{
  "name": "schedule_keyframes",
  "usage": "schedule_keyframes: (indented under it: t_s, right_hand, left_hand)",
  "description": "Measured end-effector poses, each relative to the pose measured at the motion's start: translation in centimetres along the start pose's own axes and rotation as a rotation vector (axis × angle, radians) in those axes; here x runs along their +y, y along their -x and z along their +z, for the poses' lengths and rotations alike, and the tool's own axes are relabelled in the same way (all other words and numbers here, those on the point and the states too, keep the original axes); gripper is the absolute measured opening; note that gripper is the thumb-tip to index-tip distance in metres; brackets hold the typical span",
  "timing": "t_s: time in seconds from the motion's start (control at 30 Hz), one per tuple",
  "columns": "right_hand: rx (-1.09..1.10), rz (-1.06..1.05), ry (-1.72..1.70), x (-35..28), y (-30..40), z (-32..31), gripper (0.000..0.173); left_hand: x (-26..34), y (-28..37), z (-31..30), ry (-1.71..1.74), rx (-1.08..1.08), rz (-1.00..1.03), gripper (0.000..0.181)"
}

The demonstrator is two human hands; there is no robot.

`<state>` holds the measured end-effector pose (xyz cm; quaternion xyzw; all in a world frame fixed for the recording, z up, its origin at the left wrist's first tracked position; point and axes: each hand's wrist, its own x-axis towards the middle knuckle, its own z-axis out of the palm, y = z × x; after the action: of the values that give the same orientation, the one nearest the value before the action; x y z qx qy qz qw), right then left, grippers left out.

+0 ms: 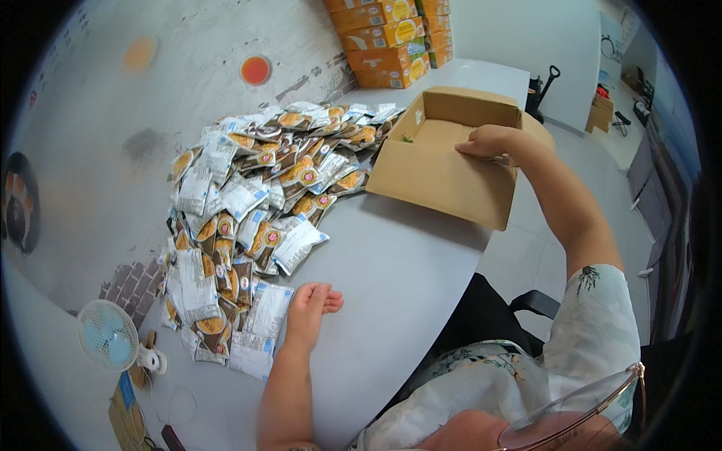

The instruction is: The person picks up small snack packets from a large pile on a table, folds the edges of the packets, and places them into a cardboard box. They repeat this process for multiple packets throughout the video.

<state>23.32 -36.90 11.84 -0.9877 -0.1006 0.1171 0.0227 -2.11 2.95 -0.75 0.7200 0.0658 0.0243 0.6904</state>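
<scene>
My right hand (486,141) grips the near edge of an open cardboard box (437,183), close to its right corner. The box sits tilted at the table's right side, and the visible part of its floor is bare but for a small green mark or scrap by the left wall. My left hand (313,306) rests on the grey table (372,315), fingers curled together and nothing visible in them. Beside it lies a white-backed sealed packet (269,309). A large heap of similar packets (265,169), with white, brown and orange faces, spreads along the wall side.
Orange printed cartons (383,48) stand stacked at the table's far end. A small fan (108,336) with blue blades is at lower left, near cables and a dark device (172,438). Beyond the table's right edge is a chair armrest (536,304).
</scene>
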Motion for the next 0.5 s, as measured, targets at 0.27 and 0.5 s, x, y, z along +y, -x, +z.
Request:
schedule_keyframes:
  t_s: [0.27,0.5]
  right_hand:
    - [0.066,0.011,0.088,-0.2,-1.8,1.0,0.055]
    - [-0.001,0.15,0.039,-5.2,0.4,-1.6,0.042]
  left_hand:
    - [-0.3,-0.5,0.0,0.012,-0.046,-0.001,0.024]
    - [-0.3,-0.4,-0.1,-0.008,-0.079,0.02,0.026]
